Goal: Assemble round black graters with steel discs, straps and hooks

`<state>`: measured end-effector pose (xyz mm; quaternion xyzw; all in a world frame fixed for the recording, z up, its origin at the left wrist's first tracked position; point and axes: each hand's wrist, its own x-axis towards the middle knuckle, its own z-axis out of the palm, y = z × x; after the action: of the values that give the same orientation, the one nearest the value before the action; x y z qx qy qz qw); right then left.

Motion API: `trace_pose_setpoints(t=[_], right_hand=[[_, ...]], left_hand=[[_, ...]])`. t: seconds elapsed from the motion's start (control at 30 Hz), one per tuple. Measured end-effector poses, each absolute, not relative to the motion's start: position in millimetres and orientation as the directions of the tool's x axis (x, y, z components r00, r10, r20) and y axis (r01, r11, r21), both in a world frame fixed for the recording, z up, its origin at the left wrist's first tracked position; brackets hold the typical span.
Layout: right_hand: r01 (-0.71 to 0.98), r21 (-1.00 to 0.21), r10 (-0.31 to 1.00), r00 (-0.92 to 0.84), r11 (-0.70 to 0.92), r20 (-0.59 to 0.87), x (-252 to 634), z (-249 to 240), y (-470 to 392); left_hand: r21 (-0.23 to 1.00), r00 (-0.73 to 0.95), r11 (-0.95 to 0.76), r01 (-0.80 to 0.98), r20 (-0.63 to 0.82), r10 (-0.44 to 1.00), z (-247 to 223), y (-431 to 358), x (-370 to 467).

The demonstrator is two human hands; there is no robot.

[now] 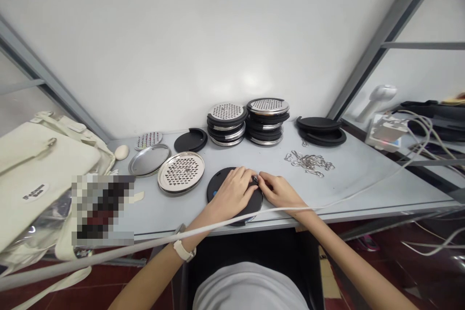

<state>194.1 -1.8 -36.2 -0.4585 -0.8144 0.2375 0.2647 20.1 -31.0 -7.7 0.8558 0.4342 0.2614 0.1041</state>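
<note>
A round black disc (238, 213) lies at the table's front edge, with a bit of blue on its left part. My left hand (234, 191) rests on top of it, fingers bent together and pressing near its upper right rim. At that rim my right hand (278, 190) pinches a small metal clip (255, 178). Similar metal clips (310, 162) are heaped to the right. Left of the disc is a round perforated metal plate (181, 172), and a plain metal plate (149, 160) lies beyond it.
Two stacks of black and silver discs, the left stack (226, 128) and the right stack (267, 126), stand at the back. Black rings (321, 131) lie back right. A cream bag (47, 169) fills the left. A white cable (337, 202) crosses in front of my forearms.
</note>
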Motion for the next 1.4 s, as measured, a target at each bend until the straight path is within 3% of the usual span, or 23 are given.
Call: trace_pose_setpoints(t=[0.37,1.4], right_hand=[[0.638,-0.624,0.877,-0.445,0.451,0.179,194.9,-33.5,-2.3],[0.601,-0.671,0.888,-0.411,0.435,0.207,193.4,-33.9,-5.1]], left_hand=[[0.322,0.503,-0.601,0.732,0.34,0.795,-6.8,-33.1,19.6],[0.309,0.519,-0.611,0.729,0.333,0.787,-4.3,-32.4,20.4]])
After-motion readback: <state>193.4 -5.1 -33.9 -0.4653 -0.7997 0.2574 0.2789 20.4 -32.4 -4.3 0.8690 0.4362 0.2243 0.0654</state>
